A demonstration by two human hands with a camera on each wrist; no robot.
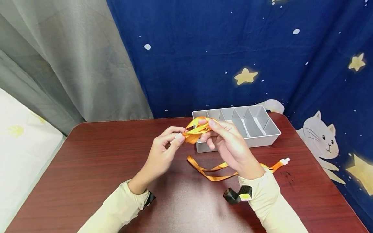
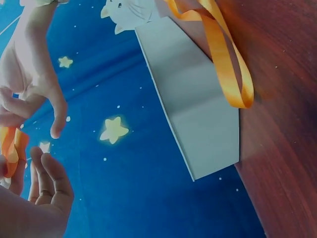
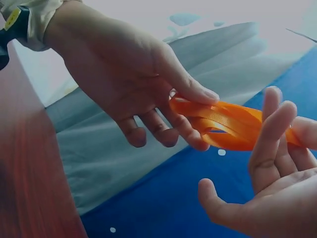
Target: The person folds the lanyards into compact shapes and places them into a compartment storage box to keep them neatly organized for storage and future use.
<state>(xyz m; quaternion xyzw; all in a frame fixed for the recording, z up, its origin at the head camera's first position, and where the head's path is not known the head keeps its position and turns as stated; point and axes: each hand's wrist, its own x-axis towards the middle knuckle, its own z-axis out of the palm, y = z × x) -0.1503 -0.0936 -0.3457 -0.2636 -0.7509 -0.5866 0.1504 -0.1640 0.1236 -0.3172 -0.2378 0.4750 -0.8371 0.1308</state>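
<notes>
- Two sleeves (image 1: 116, 207) are reaching over the tabletop (image 1: 102, 155) from its near side, and a black device (image 1: 232, 196) is sitting at the right wrist.
- One orange strap (image 1: 217, 178) is lying on the tabletop's right half, partly hidden by the right wrist; its white clip (image 1: 285, 161) is pointing toward the right edge.
- The left hand (image 1: 161, 150) is pinching one end of an orange bundle (image 1: 194, 132) between thumb and forefinger; its other fingers are standing apart from the loops.
- The right hand (image 1: 231, 144) is holding the bundle's opposite end with the thumb against a finger, the remaining fingers staying loosely bent.
- The bundle itself is hanging between both hands, raised above the tabletop and overlapping the tray's near left corner from the head view; several flat loops are showing.
- The step in hand, I judge, is folding these loops together; the next move is probably calling for evening them and keeping one firm pinch, so that nothing is springing loose.
- A grey tray (image 1: 259, 141) is standing along the far edge by the far right corner, dividers parting it into compartments.
- Behind that edge, a blue curtain (image 1: 204, 64) is hanging.
</notes>
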